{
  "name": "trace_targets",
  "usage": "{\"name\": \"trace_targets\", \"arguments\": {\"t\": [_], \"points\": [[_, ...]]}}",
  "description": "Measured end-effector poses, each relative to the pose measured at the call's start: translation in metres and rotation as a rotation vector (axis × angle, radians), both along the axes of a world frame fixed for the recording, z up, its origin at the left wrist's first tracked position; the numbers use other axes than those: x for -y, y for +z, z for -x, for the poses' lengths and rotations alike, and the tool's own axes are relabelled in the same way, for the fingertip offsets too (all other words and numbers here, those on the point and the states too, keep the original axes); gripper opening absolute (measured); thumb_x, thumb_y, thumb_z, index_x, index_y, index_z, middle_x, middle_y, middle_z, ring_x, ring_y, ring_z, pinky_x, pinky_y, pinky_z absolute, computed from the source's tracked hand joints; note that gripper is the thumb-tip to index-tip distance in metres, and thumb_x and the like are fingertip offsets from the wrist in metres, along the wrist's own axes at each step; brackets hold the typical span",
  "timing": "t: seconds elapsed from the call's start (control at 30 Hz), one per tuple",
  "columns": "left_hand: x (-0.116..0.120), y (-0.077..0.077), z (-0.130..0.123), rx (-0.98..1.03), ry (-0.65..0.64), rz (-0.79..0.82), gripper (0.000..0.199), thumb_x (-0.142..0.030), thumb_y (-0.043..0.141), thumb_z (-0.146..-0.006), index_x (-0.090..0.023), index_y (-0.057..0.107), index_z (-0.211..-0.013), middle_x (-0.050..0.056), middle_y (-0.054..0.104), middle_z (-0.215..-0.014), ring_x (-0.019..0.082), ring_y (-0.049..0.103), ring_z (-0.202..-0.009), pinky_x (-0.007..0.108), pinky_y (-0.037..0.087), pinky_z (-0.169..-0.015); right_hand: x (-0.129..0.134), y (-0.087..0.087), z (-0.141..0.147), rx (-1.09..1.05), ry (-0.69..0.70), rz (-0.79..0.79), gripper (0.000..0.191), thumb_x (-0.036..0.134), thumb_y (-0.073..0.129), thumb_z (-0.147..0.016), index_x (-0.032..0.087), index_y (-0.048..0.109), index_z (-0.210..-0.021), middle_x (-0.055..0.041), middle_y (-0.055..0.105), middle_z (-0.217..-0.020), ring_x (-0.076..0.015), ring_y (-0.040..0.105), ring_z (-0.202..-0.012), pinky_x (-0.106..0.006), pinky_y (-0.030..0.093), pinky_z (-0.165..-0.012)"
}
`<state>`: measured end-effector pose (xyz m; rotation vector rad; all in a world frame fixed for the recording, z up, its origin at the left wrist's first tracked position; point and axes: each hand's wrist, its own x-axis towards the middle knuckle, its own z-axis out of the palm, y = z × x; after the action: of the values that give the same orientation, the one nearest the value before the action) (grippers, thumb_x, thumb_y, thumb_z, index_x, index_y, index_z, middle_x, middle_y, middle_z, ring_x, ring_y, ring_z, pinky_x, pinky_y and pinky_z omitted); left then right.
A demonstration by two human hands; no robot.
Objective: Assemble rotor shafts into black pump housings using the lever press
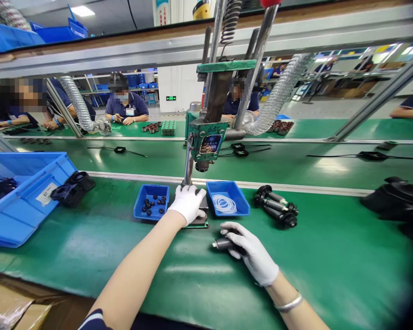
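In white gloves, my left hand [188,204] reaches onto the base [198,224] of a green hand press [208,140], fingers curled down. Whatever lies under those fingers is hidden. Lower right, my right hand [246,250] is closed around a dark cylindrical rotor [223,244] with a pale shaft end pointing left, just above the green mat. Left of the press base is a small blue bin [151,189] with several small black round parts [147,206]. To its right, another blue bin [239,195] holds thin white rings [224,203]. Several similar rotors [277,206] with black wheels lie farther right.
A large blue crate [41,220] of black parts stands at the left, a black housing [74,189] beside it. Black parts [399,201] sit at the right edge. A metal rail [296,187] runs behind the bins; co-workers [126,103] sit across the line.
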<state>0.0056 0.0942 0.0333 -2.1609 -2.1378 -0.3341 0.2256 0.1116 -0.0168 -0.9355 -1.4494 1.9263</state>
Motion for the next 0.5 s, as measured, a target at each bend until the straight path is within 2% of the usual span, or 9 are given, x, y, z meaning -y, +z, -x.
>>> {"name": "trace_targets", "arguments": {"t": [0.13,0.2,0.27,0.3,0.37,0.43,0.5], "points": [[-0.003,0.007,0.002,0.038,-0.036,-0.039,0.063,-0.044,0.079,-0.070,-0.021,0.054,-0.122,0.012,0.059,-0.121,0.033,0.054,-0.115,0.057,0.031,-0.108,0.000,0.004,0.004,-0.017,-0.019,0.007,0.037,0.042,0.068,-0.077,0.019,0.062,-0.106,-0.0062,0.057,-0.095,-0.0113,0.047,-0.059,-0.020,0.027,-0.044],[0.006,0.013,-0.003,0.067,-0.010,-0.087,0.055,-0.041,0.074,-0.076,-0.019,0.054,-0.122,0.013,0.059,-0.122,0.033,0.053,-0.117,0.059,0.026,-0.111,0.002,0.009,0.006,-0.019,-0.050,0.014,0.038,0.042,0.069,-0.076,0.019,0.062,-0.106,-0.0067,0.057,-0.095,-0.0135,0.049,-0.063,-0.020,0.028,-0.044],[0.025,0.018,-0.011,0.098,0.010,-0.149,0.044,-0.036,0.062,-0.087,-0.018,0.051,-0.126,0.013,0.056,-0.127,0.030,0.050,-0.123,0.055,0.023,-0.115,0.006,0.015,0.008,-0.030,-0.079,0.016,0.039,0.042,0.070,-0.076,0.020,0.062,-0.107,-0.0064,0.056,-0.095,-0.0149,0.051,-0.066,-0.020,0.030,-0.044],[0.038,0.018,-0.016,0.141,0.005,-0.178,0.040,-0.033,0.055,-0.092,-0.018,0.049,-0.129,0.012,0.055,-0.131,0.027,0.049,-0.126,0.051,0.026,-0.116,0.009,0.018,0.010,-0.043,-0.090,0.017,0.039,0.042,0.070,-0.076,0.021,0.062,-0.108,-0.0060,0.056,-0.094,-0.0148,0.051,-0.066,-0.020,0.030,-0.044],[0.063,0.015,-0.026,0.315,-0.051,-0.192,0.042,-0.035,0.049,-0.094,-0.019,0.046,-0.133,0.011,0.054,-0.135,0.023,0.052,-0.124,0.041,0.039,-0.110,0.018,0.024,0.014,-0.079,-0.101,0.018,0.038,0.041,0.069,-0.078,0.022,0.061,-0.110,-0.0051,0.056,-0.095,-0.0143,0.051,-0.065,-0.021,0.032,-0.044],[0.085,0.005,-0.034,0.521,-0.123,-0.081,0.050,-0.041,0.056,-0.090,-0.022,0.045,-0.135,0.010,0.060,-0.130,0.024,0.061,-0.114,0.039,0.052,-0.097,0.029,0.026,0.021,-0.093,-0.088,0.008,0.036,0.040,0.067,-0.079,0.024,0.061,-0.110,-0.0052,0.058,-0.098,-0.0144,0.052,-0.065,-0.022,0.034,-0.045],[0.101,-0.008,-0.038,0.655,-0.134,0.052,0.044,-0.039,0.058,-0.088,-0.026,0.052,-0.129,0.007,0.068,-0.116,0.024,0.067,-0.101,0.039,0.057,-0.087,0.041,0.027,0.030,-0.078,-0.053,-0.004,0.035,0.042,0.066,-0.080,0.024,0.062,-0.110,-0.0054,0.060,-0.100,-0.0157,0.055,-0.068,-0.023,0.037,-0.045]]}}
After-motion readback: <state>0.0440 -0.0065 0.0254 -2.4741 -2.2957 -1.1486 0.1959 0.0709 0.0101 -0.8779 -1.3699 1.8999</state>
